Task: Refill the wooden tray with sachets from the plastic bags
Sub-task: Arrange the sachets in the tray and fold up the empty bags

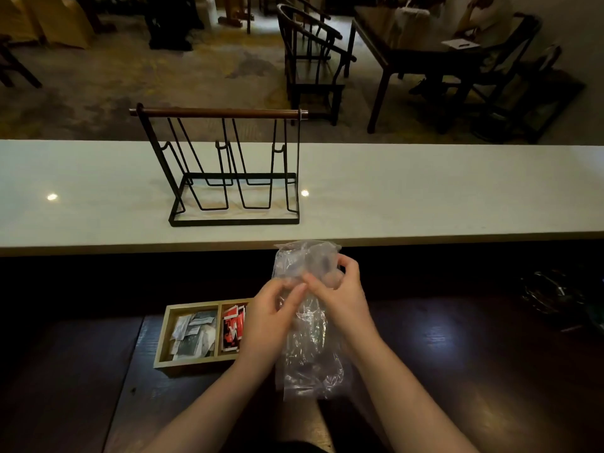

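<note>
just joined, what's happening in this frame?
A person holds a clear plastic bag upright in both hands over a dark table: the left hand pinches it at the middle, the right hand grips it nearer the top. The bag looks nearly empty. To the left sits the wooden tray, already holding grey-white sachets in one compartment and red sachets in the next. A wire rack stands on the pale counter behind.

Dim overall, with light falling from above. Two small bright glare spots on the pale counter [425, 191] beyond the hands; softer bluish sheen on the dark table [457, 354] right of the hands. Deep shadow under the counter edge. Straight lines bow toward the frame edges. Background furniture soft; clear bag [307, 338] glints, slightly blurred
</note>
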